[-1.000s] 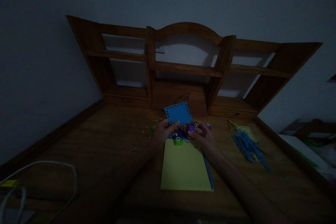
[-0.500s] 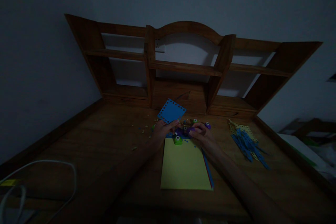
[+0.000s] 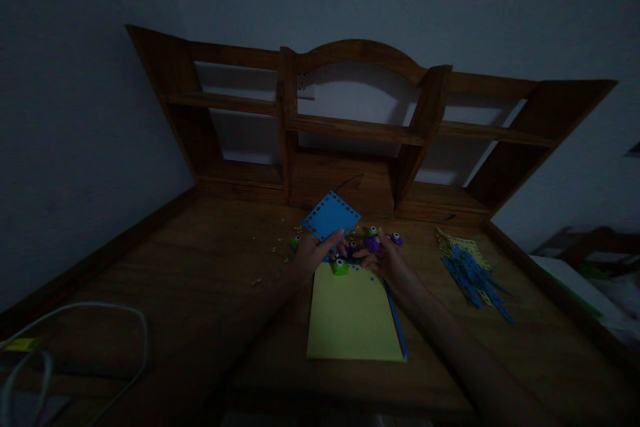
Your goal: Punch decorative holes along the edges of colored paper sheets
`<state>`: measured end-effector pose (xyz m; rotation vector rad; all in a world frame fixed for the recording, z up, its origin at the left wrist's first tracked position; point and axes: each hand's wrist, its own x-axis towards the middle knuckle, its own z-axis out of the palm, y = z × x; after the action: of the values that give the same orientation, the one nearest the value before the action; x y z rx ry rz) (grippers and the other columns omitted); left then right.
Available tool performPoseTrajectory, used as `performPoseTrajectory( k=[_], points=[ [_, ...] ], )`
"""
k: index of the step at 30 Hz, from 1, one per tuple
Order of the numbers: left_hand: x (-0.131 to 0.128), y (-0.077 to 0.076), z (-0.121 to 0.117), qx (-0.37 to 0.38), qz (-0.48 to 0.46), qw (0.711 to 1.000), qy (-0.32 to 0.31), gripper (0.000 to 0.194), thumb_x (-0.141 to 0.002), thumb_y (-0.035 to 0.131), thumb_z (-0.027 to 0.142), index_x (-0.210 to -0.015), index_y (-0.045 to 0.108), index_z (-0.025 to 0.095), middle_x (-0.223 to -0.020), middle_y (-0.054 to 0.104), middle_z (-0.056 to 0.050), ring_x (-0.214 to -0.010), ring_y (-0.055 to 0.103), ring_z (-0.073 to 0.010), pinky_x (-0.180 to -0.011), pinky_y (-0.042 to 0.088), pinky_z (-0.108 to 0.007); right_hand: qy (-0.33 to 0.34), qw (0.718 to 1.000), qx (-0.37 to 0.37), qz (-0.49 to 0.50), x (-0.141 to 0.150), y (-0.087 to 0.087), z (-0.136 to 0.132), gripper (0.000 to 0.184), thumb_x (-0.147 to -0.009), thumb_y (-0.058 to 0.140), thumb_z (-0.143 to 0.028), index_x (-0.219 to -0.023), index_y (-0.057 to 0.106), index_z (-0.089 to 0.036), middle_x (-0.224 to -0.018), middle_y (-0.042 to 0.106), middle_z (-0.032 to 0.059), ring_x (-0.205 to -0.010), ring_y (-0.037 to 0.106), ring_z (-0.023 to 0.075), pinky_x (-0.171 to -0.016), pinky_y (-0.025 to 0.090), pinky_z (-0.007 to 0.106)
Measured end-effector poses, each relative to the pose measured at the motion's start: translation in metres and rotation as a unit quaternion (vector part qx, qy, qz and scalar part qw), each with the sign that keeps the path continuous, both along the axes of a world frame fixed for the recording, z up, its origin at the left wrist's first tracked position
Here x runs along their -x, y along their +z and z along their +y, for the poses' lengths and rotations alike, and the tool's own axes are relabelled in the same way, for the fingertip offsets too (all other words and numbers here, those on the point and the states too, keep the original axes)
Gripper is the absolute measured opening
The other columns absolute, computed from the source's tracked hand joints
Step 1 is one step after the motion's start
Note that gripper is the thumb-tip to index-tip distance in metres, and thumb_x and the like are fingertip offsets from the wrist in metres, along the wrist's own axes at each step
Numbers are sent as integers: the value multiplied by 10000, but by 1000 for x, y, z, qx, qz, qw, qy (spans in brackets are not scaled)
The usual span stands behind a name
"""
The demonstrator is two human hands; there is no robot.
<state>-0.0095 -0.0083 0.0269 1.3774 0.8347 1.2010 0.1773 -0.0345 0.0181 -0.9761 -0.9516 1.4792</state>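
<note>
My left hand (image 3: 311,257) pinches the lower corner of a blue paper square (image 3: 331,217). Holes run along the edges of that square. In my right hand (image 3: 390,260) is a purple craft punch (image 3: 373,243), held between thumb and fingers. A green craft punch (image 3: 340,267) rests at the top edge of the yellow paper (image 3: 355,320), below and between my hands. Another green punch (image 3: 373,231) and a second purple one (image 3: 396,239) stand just beyond my right hand. A further green punch (image 3: 295,241) is partly hidden by my left hand.
Tiny paper bits (image 3: 257,281) lie scattered on the wooden desk (image 3: 210,260). Cut blue paper strips (image 3: 473,277) are heaped at the right over yellow perforated paper (image 3: 470,249). A wooden shelf unit (image 3: 350,127) rises behind. A white cable (image 3: 143,327) loops at lower left.
My right hand has shifted the purple punch slightly right and away from the blue square, its fingers spreading somewhat. The blue square has moved a little to the right in my left hand.
</note>
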Motion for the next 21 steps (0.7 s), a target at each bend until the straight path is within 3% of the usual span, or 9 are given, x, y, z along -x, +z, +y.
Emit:
performPoseTrajectory(
  k=[3, 7, 14, 21],
  points=[
    [-1, -1, -3, -39, 11, 999, -22, 373, -824, 552, 475, -745, 679, 134, -655, 650, -50, -580, 587, -145, -551, 449, -246, 8, 1000, -15, -19, 1, -1, 0, 502, -759, 519, -669, -699, 610, -178, -594, 645, 30, -427, 525, 114, -443, 395, 239],
    [-2, 2, -8, -58, 35, 996, -50, 355, -853, 512, 453, -725, 639, 147, -643, 615, -28, -575, 567, -142, -568, 444, -255, 11, 997, -63, -38, 8, -1, -7, 411, -792, 539, -606, -758, 602, -200, -554, 570, -23, -409, 437, 88, -426, 324, 219],
    [0, 8, -12, -103, 81, 990, -47, 339, -864, 504, 418, -661, 581, 157, -598, 572, -11, -565, 539, -135, -586, 423, -249, 65, 988, -127, -58, 11, 2, -14, 275, -822, 602, -445, -982, 576, -223, -783, 633, 7, -545, 519, 104, -538, 398, 246],
    [-1, -2, -8, -128, 96, 985, -70, 354, -884, 468, 433, -697, 558, 146, -661, 582, -18, -599, 527, -127, -619, 429, -247, 102, 981, -145, -84, 8, 8, -15, 210, -847, 590, -389, -924, 596, -193, -816, 613, 21, -566, 484, 88, -529, 373, 232]
  ],
)
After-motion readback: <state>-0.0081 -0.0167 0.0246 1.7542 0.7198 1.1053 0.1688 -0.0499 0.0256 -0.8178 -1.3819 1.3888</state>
